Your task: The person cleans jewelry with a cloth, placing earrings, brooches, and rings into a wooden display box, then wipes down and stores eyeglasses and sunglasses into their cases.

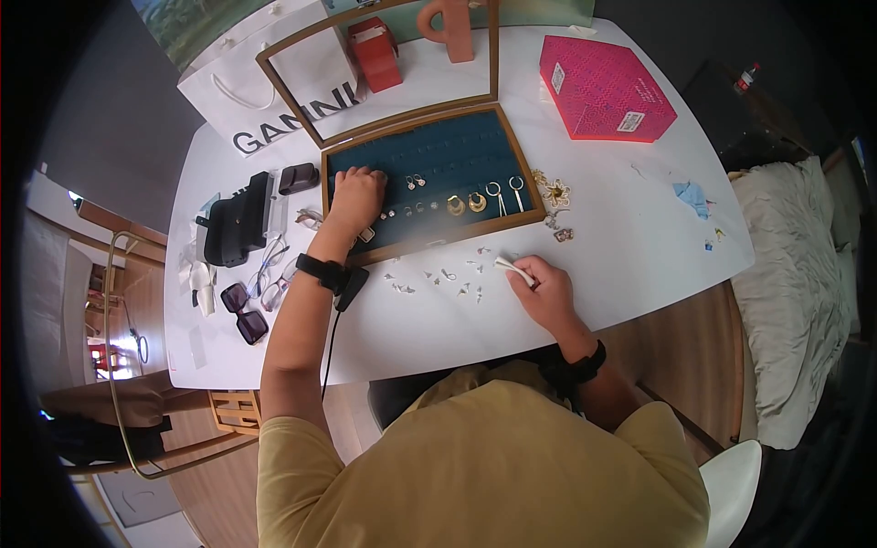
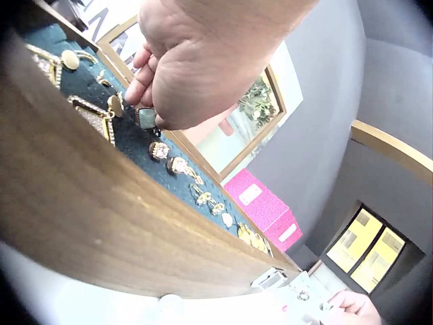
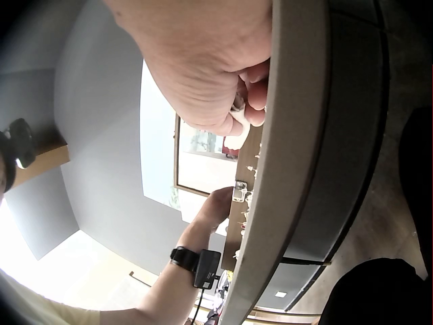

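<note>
Left hand (image 1: 359, 201) was over the left part of the brown wood-framed display case with dark teal lining (image 1: 493, 227), mid-frame in the head view. Fingers were bent down, tips partly hidden; couldn't tell if they pinched anything. In the left wrist view, a square pale-green stone piece in a dark setting (image 2: 147, 118) sat right at the fingertips, upper left of that frame; couldn't tell if it was held or seated.

Right hand (image 1: 546, 288), right of centre in the head view, pinched a slim, soft-looking white strip (image 1: 512, 266), probably fabric, between thumb and fingers.

Handling, my judgement: stone piece light, hard, smooth-faced, so slippery; setting probably scratches or bends. Best hold: thumb and fingertip on opposite sides of the setting, off the face. Strip light, limp, not fragile; the pinch near its middle looked right, though the free end would flop. Case stiff and heaviest; take it by the wooden frame.

Orientation: strip's long axis ran diagonally in the head view, free end to upper left, other end into the fist at lower right. Stone was squarish, no clear long axis; its face was turned to the left wrist camera. Case's long axis ran left to right, right end slightly higher in frame.
</note>
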A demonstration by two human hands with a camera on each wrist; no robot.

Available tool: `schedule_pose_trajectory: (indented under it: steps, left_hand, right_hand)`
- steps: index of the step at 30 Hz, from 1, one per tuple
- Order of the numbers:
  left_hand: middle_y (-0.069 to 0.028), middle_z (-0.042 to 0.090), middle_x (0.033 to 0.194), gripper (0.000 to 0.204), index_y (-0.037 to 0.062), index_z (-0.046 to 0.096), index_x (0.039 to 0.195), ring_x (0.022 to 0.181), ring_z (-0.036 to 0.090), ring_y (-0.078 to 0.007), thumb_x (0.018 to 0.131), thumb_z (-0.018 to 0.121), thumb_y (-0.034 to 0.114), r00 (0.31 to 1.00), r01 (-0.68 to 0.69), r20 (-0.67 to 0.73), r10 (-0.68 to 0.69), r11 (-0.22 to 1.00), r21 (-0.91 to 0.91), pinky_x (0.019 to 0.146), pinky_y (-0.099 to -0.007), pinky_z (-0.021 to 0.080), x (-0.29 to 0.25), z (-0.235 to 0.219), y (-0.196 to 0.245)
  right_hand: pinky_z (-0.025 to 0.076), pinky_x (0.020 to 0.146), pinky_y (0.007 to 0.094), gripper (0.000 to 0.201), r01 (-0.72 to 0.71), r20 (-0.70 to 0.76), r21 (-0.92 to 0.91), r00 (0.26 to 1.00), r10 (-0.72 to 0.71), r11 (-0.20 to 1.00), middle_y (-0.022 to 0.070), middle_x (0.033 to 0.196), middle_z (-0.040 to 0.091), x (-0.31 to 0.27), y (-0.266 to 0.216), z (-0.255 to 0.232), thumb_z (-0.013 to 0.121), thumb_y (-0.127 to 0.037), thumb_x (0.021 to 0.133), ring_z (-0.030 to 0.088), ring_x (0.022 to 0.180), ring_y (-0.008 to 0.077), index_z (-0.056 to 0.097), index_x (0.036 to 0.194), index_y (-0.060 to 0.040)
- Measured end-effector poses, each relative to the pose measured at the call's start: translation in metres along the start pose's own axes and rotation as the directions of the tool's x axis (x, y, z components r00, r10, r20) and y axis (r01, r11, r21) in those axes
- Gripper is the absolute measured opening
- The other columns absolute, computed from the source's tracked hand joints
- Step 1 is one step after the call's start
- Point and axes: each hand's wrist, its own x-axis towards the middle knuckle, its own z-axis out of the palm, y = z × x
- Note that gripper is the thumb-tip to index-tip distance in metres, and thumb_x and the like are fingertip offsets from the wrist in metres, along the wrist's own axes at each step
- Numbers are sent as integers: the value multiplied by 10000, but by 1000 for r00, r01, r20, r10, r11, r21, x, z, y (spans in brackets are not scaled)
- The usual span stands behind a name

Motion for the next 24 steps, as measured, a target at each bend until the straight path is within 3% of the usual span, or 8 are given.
schedule_pose_trajectory:
  steps: [4,7,16,19,24]
  left_hand:
    - [-106,654,928,187,83,687,961,927,597,-296,896,569,213,1000,-13,-2,13,999,32,819,-426,418,-1,-5,3]
    - [-87,659,919,174,99,701,945,921,597,-273,863,609,220,999,-35,-6,36,998,60,827,-404,414,0,-10,6]
    - [-47,685,959,193,138,732,967,951,604,-238,792,691,210,999,-38,11,38,999,11,851,-369,413,-3,-25,12]
    - [-53,681,973,253,134,727,994,974,605,-247,752,731,210,1000,-27,-3,27,998,-54,868,-370,412,-5,-27,10]
    - [-70,672,979,312,128,717,1007,991,602,-271,717,767,233,996,19,-83,-26,996,-88,870,-397,417,-10,-26,5]
  right_hand:
    - [444,528,226,141,2,-4,3,1000,-2,1000,47,697,667,0,-1,1,698,-127,850,550,555,51,642,912,-14]
    - [475,535,293,150,-35,0,-6,999,35,999,83,707,671,0,-1,0,695,-185,836,619,549,181,648,906,-60]
    - [473,534,293,156,-40,3,-5,999,40,999,81,704,668,0,-1,0,699,-189,832,616,549,179,651,906,-61]
    - [441,519,225,138,-9,-2,-9,1000,9,1000,45,681,660,0,-1,0,700,-129,848,543,539,51,641,904,-18]
    - [446,521,225,138,3,-8,-9,1000,-3,1000,47,679,659,0,0,1,702,-129,847,547,540,52,640,903,-19]
